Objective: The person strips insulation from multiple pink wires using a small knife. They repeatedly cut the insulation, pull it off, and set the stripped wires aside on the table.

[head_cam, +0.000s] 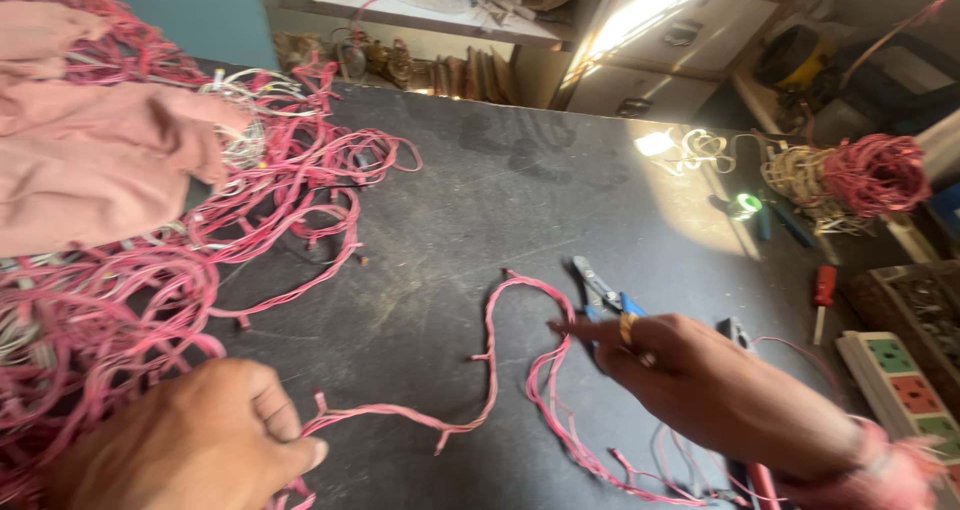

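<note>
Closest to the lens, the left hand (195,435) sits curled into a loose fist at the bottom edge, thumb pressed over the end of a pink wire strand (480,370) so that the strand is pinched there. From that pinch the strand runs away to the right along the dark tabletop (480,200), kinks, climbs into a tall arch and drops back down toward the right hand (690,380). That hand lies palm down with a ring on one finger, its fingertips stretched out and touching the far leg of the arch; whether it actually clamps the strand or only presses on it is hard to tell, since the fingers are blurred. Just beyond those fingertips lies a pair of blue-handled pliers (600,292), jaws pointing away from the hand. More loops of the same pink strand trail under the right wrist toward the bottom edge.

Behind and to the left of the pinching fist spreads a large tangle of pink wires (110,300), with a pink cloth (90,160) draped over its far part. Well beyond the right hand, a coiled bundle of pink wire (875,175) rests near the table's far corner, a red-handled screwdriver (822,295) lies nearer, and a white power strip (900,380) lies beside the right forearm.
</note>
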